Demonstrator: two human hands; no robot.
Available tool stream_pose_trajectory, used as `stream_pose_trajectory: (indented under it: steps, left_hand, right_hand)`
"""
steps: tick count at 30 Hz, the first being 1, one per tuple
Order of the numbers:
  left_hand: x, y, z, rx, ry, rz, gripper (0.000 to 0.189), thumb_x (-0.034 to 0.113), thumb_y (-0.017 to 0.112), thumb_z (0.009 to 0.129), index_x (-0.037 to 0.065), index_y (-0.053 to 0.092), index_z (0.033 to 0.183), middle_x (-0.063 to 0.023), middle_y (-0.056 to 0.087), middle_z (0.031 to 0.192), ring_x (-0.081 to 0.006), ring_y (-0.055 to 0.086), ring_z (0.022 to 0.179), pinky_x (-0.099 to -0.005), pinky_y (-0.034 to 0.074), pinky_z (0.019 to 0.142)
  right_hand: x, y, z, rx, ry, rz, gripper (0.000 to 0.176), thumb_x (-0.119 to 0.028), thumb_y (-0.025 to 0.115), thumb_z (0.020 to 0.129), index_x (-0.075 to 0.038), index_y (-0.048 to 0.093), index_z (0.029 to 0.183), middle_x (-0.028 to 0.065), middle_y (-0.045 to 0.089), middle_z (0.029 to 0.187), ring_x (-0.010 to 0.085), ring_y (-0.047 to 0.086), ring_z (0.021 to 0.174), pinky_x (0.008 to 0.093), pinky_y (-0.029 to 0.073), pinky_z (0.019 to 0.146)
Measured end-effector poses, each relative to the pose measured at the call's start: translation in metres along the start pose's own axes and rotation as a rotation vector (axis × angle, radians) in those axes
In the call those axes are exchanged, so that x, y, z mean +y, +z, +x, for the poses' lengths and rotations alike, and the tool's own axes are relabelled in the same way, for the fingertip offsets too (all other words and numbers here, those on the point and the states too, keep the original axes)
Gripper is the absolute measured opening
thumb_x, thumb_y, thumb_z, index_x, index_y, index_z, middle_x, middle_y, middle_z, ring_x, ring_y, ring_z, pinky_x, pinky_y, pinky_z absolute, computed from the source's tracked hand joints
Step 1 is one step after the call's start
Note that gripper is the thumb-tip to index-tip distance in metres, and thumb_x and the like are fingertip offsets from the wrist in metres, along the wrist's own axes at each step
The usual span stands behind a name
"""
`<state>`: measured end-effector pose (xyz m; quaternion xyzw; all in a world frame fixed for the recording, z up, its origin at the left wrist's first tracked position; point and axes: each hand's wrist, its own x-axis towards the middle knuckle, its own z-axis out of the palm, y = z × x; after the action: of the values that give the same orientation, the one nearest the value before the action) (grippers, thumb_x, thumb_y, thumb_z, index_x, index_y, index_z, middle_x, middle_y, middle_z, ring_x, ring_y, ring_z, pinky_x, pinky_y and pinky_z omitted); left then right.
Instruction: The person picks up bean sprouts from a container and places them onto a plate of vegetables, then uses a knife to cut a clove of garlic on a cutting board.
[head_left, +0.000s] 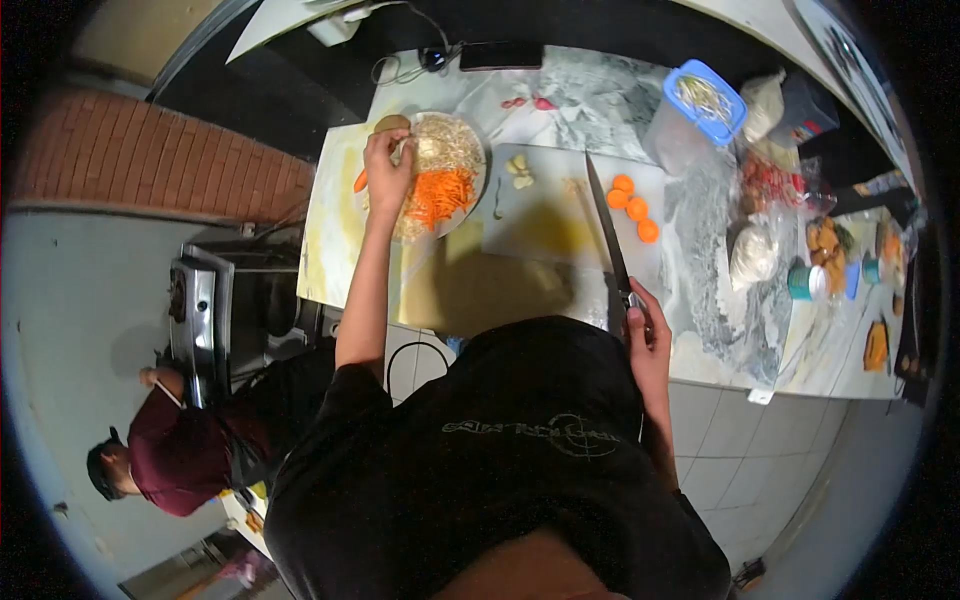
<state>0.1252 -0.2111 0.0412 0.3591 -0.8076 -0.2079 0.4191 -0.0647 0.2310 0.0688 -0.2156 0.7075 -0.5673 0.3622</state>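
My right hand (648, 318) is wrapped round the handle of a long knife (610, 225), whose blade points away over the right side of the cutting board (540, 235). Over the left side of a round plate (478, 165) is my left hand (388, 165), fingers bent together; what they hold, if anything, is too small to name. The plate bears shredded carrot (440, 195) and pale shreds (450, 140). A brown round item (392, 123) touches its upper left edge. Pale peeled cloves (519, 170) and orange carrot pieces (637, 208) lie on the board.
A blue-rimmed container (705, 102), a bag of white powder (755, 255), jars (808, 282) and bagged food (828, 245) stand to the right. A phone (502, 56) and cable lie at the back. Another person (190, 450) is near a stove (202, 310) at left.
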Motion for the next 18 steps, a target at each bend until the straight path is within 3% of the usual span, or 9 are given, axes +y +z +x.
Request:
stream_pose_trajectory:
  steps: [4,6,11,13,14,16,18]
  left_hand:
    - [-0.005,-0.022,-0.010,-0.070,-0.134,0.057,0.018,0.007,0.073,0.087,0.006,0.072,0.105,-0.0150,0.064,0.107,-0.0336,0.062,0.101,-0.0419,0.051,0.092]
    - [0.001,-0.018,-0.013,-0.171,0.029,0.176,0.017,0.011,0.075,0.086,0.007,0.073,0.103,-0.0144,0.065,0.106,-0.0354,0.061,0.103,-0.0432,0.048,0.095]
    - [0.019,0.006,-0.005,-0.228,0.077,0.221,0.015,0.015,0.074,0.088,0.007,0.073,0.100,-0.0160,0.066,0.104,-0.0376,0.060,0.103,-0.0450,0.047,0.095]
    - [0.008,0.020,0.005,-0.209,0.061,0.186,0.016,0.015,0.074,0.088,0.006,0.072,0.100,-0.0165,0.066,0.104,-0.0381,0.061,0.101,-0.0457,0.048,0.093]
    - [0.001,0.028,0.009,-0.188,0.035,0.155,0.016,0.015,0.074,0.087,0.004,0.072,0.100,-0.0170,0.065,0.104,-0.0386,0.061,0.099,-0.0465,0.049,0.091]
    - [-0.007,0.037,0.016,-0.212,0.043,0.169,0.017,0.014,0.073,0.087,0.003,0.071,0.099,-0.0176,0.065,0.103,-0.0390,0.061,0.098,-0.0472,0.049,0.090]
    - [-0.021,0.044,0.023,-0.232,0.049,0.184,0.017,0.013,0.072,0.087,0.002,0.071,0.099,-0.0181,0.065,0.102,-0.0395,0.061,0.097,-0.0479,0.049,0.089]
  right_hand:
    - [-0.009,0.001,0.018,-0.104,-0.026,-0.080,0.039,-0.018,0.054,0.107,-0.011,0.058,0.144,-0.0055,0.060,0.092,0.0035,0.040,0.069,0.0199,0.036,0.061]
    - [-0.012,0.000,0.024,-0.121,-0.037,-0.075,0.039,-0.019,0.055,0.107,-0.011,0.058,0.144,-0.0054,0.059,0.089,0.0037,0.040,0.068,0.0201,0.036,0.061]
    - [-0.008,-0.001,0.026,-0.063,-0.069,-0.058,0.039,-0.019,0.055,0.107,-0.011,0.058,0.144,-0.0051,0.056,0.086,0.0041,0.040,0.068,0.0205,0.035,0.060]
    - [-0.003,-0.003,0.022,-0.023,-0.106,-0.060,0.041,-0.027,0.057,0.106,-0.015,0.058,0.146,-0.0070,0.050,0.074,0.0018,0.038,0.061,0.0199,0.029,0.055]
    - [-0.002,-0.004,0.020,-0.011,-0.104,-0.053,0.041,-0.027,0.057,0.106,-0.015,0.058,0.146,-0.0070,0.050,0.074,0.0018,0.038,0.061,0.0199,0.029,0.055]
    - [-0.003,-0.006,0.015,-0.021,-0.047,-0.019,0.038,-0.020,0.055,0.107,-0.010,0.059,0.144,-0.0049,0.057,0.088,0.0043,0.041,0.071,0.0200,0.036,0.063]
    - [0.001,-0.005,0.013,-0.001,-0.064,-0.006,0.039,-0.020,0.055,0.107,-0.010,0.058,0.144,-0.0049,0.057,0.088,0.0045,0.041,0.071,0.0201,0.036,0.063]
